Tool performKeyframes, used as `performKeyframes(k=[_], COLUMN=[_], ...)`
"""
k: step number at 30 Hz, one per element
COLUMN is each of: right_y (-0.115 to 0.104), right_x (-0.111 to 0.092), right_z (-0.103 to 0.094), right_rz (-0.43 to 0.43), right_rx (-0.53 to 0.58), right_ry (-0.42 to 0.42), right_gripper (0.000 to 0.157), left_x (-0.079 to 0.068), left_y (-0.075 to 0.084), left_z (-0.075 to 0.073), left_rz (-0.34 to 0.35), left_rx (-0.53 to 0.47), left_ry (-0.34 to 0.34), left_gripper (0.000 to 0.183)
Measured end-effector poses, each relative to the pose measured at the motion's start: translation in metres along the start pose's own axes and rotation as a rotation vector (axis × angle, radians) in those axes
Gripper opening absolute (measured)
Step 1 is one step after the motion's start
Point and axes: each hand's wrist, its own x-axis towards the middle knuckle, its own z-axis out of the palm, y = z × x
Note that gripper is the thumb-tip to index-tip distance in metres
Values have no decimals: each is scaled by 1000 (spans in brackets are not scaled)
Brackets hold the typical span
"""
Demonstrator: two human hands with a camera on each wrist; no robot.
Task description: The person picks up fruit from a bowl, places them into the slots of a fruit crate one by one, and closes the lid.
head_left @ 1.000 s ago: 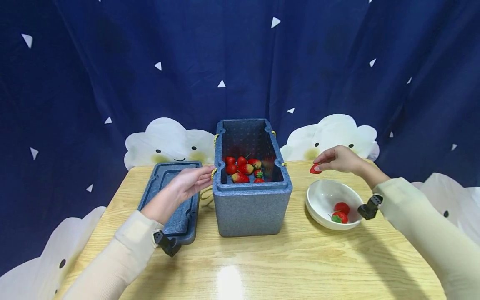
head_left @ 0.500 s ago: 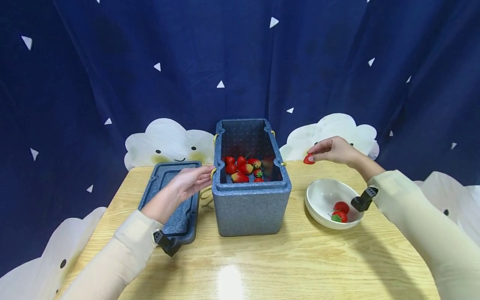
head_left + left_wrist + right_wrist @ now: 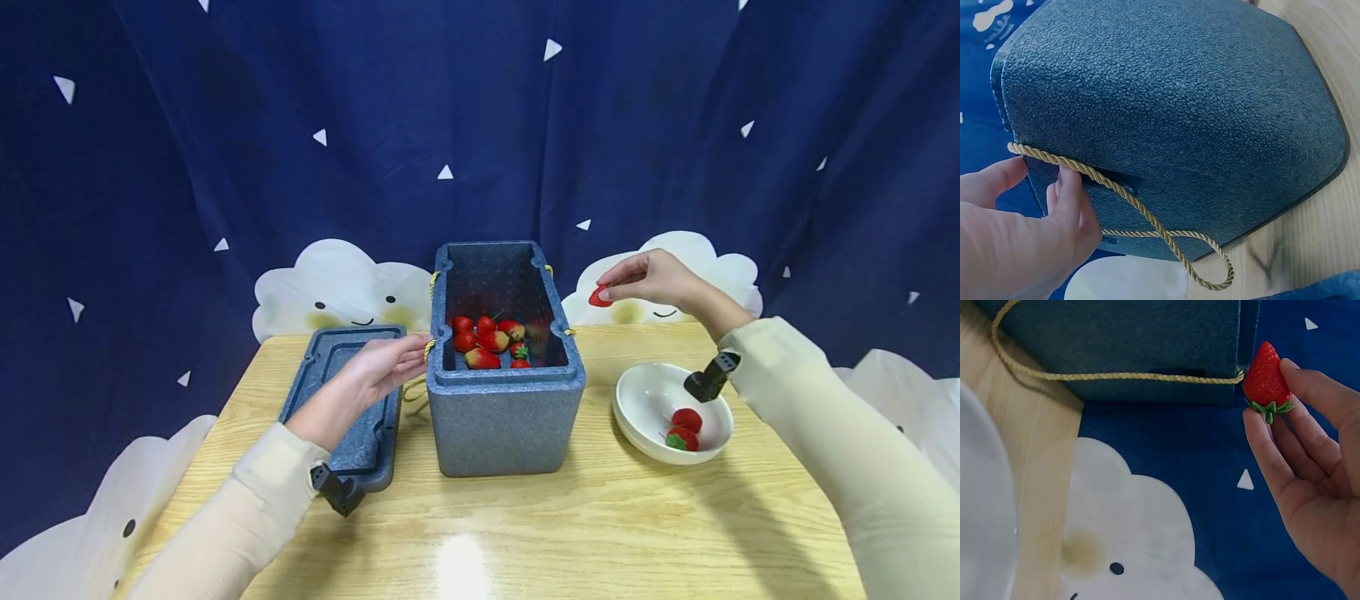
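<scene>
Right hand (image 3: 660, 279): grip pinching strawberry (image 3: 1265, 376), in air right of box (image 3: 506, 433). Left hand (image 3: 381, 367): grip relaxed, fingers at box's left side by rope (image 3: 1138, 205). Two strawberries (image 3: 686, 420) in bowl (image 3: 642, 393).

A red strawberry (image 3: 1266, 374) with a green leafy crown is pinched in the right hand (image 3: 660, 279), clear of the box at its two o'clock; in the right wrist view its tip points towards twelve and its crown towards six. The speckled blue-grey box (image 3: 506, 429) stands upright and uncovered, the left hand (image 3: 378, 371) touching its yellow rope (image 3: 1147, 215) at nine o'clock. Inside, loose strawberries (image 3: 483, 359), some pale-ended, lie towards six. At about half past three from the box, a white bowl (image 3: 641, 400) holds two red berries (image 3: 682, 439) at its five o'clock.
</scene>
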Motion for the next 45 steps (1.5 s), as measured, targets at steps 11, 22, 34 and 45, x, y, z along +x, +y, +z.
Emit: performKeyframes(k=[11,22,34,45], right_y=[-28,-49,-63,-90], right_x=[16,34,40,51], right_z=[10,19,15,4], right_rz=[6,-57,-95,-105], right_rx=[36,63,54,15], right_ry=[4,-35,-72,-73], right_gripper=[36,31,28,27], left_x=[-1,0,4,3], left_y=[1,2,-1,1], left_z=[0,0,8,15], left_rz=[-12,-3,5,11], left_rx=[-14,-32,-78,-86], left_ry=[-4,-6,-55,-64], left_gripper=[51,43,30,14])
